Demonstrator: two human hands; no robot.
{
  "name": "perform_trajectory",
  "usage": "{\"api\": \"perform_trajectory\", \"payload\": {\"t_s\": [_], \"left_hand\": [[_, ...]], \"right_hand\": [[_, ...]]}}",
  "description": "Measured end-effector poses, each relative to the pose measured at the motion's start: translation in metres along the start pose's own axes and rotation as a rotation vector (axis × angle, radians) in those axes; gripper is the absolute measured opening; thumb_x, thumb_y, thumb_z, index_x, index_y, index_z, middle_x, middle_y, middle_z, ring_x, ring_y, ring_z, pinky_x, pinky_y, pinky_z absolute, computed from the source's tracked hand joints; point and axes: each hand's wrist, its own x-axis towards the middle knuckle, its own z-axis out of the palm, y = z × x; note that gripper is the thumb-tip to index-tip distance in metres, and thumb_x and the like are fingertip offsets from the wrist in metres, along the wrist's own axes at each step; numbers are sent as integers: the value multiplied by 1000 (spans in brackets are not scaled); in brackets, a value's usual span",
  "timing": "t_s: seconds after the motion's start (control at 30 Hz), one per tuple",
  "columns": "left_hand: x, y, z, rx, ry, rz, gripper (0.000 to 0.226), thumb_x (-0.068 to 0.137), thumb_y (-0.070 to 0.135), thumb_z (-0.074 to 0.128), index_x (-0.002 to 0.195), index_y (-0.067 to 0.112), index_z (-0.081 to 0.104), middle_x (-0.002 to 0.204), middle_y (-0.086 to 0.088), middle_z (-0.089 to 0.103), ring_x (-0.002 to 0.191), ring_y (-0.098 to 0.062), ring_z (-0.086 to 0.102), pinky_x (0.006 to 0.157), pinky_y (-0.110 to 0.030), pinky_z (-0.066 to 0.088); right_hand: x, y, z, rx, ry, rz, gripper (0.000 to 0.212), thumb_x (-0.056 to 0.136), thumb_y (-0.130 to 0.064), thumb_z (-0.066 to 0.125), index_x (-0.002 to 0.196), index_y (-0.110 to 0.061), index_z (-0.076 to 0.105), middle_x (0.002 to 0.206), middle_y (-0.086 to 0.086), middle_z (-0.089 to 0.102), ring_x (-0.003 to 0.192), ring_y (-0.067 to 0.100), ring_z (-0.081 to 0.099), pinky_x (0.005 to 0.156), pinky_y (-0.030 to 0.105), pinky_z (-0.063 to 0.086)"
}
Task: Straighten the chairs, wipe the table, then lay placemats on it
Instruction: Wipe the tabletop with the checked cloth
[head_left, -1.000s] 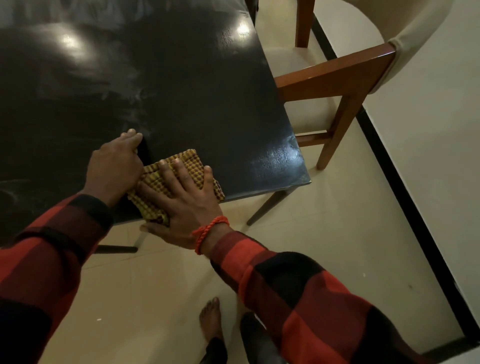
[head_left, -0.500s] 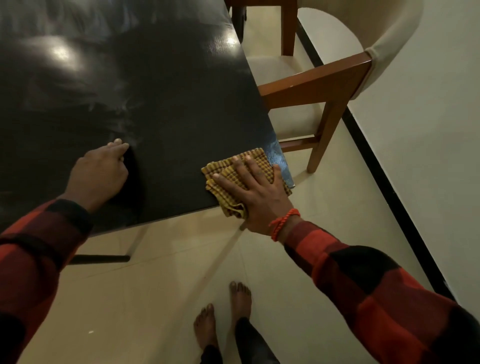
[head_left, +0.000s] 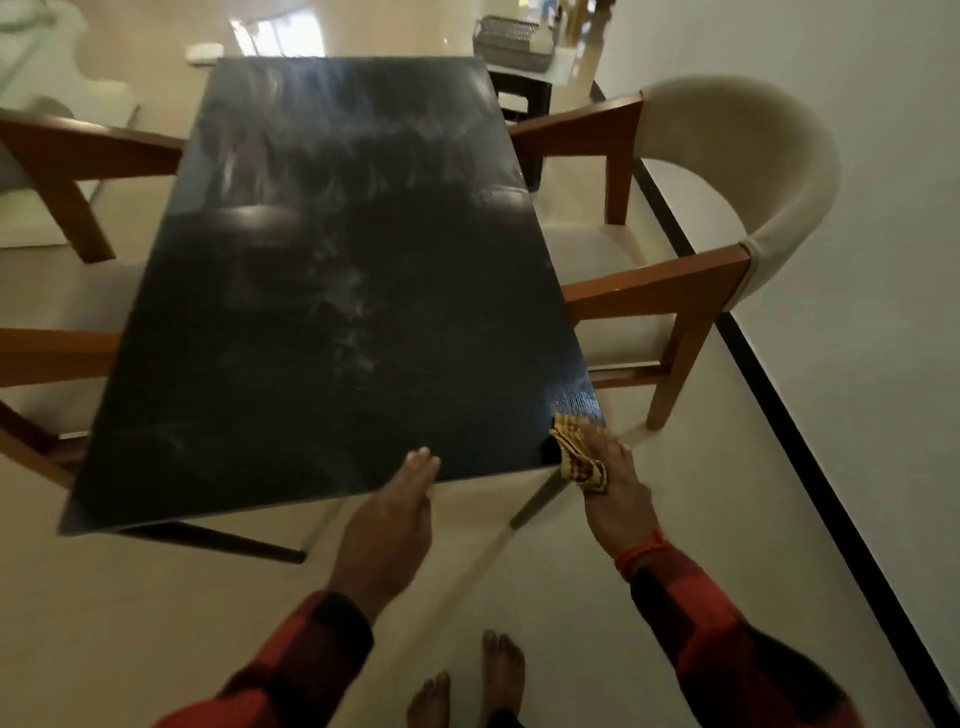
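The black table (head_left: 332, 312) fills the middle of the view, its top streaked with smears. At the near right corner my right hand (head_left: 615, 488) holds a bunched yellow checked cloth (head_left: 574, 452), part of which hangs over the edge. My left hand (head_left: 389, 519) lies with straight fingers on the near edge, left of the cloth. A cream chair with wooden arms (head_left: 727, 171) stands at the right side. Another wooden chair (head_left: 62, 150) stands at the left side, partly cut off. No placemats are in view.
A wall with a black floor strip (head_left: 779, 405) runs close behind the right chair. Beyond the far end stand a small dark stand (head_left: 519, 93) and a grey basket (head_left: 511, 44). My bare feet (head_left: 498, 675) are on the cream floor in front of the table.
My right hand slid the cloth right along the near edge to the corner, where it is now bunched. My left hand's fingers straightened on the edge. The view pulled back to show the whole table.
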Motion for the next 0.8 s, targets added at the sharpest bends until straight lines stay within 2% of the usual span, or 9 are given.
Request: {"api": "perform_trajectory", "payload": {"t_s": [0.07, 0.1, 0.17, 0.27, 0.33, 0.4, 0.47, 0.6, 0.8], "left_hand": [[-16, 9, -3, -8, -18, -11, 47, 106, 24, 45, 153, 27, 39, 162, 8, 34, 148, -4, 30, 114, -17, 20], [-22, 12, -9, -17, -30, -38, 48, 106, 29, 46, 153, 28, 38, 162, 9, 34, 148, -4, 30, 112, -15, 18], [-34, 15, -24, -86, -47, -122, 52, 104, 40, 49, 154, 30, 38, 162, 9, 33, 147, -7, 32, 115, -20, 20], [-52, 12, -56, -320, -20, -319, 66, 96, 51, 58, 155, 31, 35, 161, 4, 35, 144, -18, 40, 117, -39, 37], [-68, 6, -85, -547, 27, -433, 74, 92, 51, 65, 155, 30, 34, 154, 4, 43, 137, -17, 46, 108, -35, 43], [-84, 1, -112, -788, 66, -490, 67, 89, 43, 72, 148, 28, 42, 141, 8, 54, 123, -11, 56, 96, -29, 50], [-104, -7, -137, -951, 142, -536, 62, 85, 39, 76, 140, 24, 52, 130, 3, 66, 112, -13, 65, 86, -31, 57], [-145, -17, -177, -1003, 368, -551, 68, 78, 38, 82, 139, 23, 55, 123, 3, 70, 111, -17, 68, 93, -42, 58], [-209, -20, -214, -1045, 753, -535, 60, 82, 15, 80, 136, 23, 57, 124, 6, 68, 111, -14, 66, 90, -37, 58]], "right_hand": [[-23, -32, -1, 407, -38, 157, 54, 99, -19, 51, 126, -66, 48, 141, -12, 50, 94, 20, 59, 85, 44, 53], [-33, -48, 0, 566, -100, 222, 44, 98, -16, 54, 120, -53, 63, 139, -6, 56, 94, 19, 61, 91, 47, 54], [-52, -76, 3, 817, -258, 341, 30, 93, -9, 59, 108, -30, 75, 132, 9, 64, 111, 29, 64, 104, 54, 48], [-80, -128, 5, 1130, -564, 496, 31, 91, -6, 59, 120, -13, 66, 120, 18, 71, 111, 38, 67, 98, 57, 51], [-98, -165, 6, 1176, -723, 472, 38, 90, -3, 56, 127, -8, 61, 120, 20, 70, 113, 40, 66, 99, 59, 50], [-110, -197, 9, 1166, -834, 427, 41, 88, -2, 56, 128, -4, 60, 123, 24, 68, 116, 44, 63, 101, 63, 47], [-121, -230, 11, 1113, -884, 407, 40, 88, -3, 58, 127, -4, 61, 121, 24, 69, 115, 44, 63, 100, 62, 48], [-141, -276, 17, 1007, -974, 350, 38, 87, -7, 63, 125, -5, 64, 117, 19, 72, 115, 40, 64, 102, 59, 47], [-178, -325, 34, 878, -1195, 283, 39, 88, -3, 61, 128, -4, 63, 121, 18, 70, 115, 38, 65, 102, 55, 49]]}}
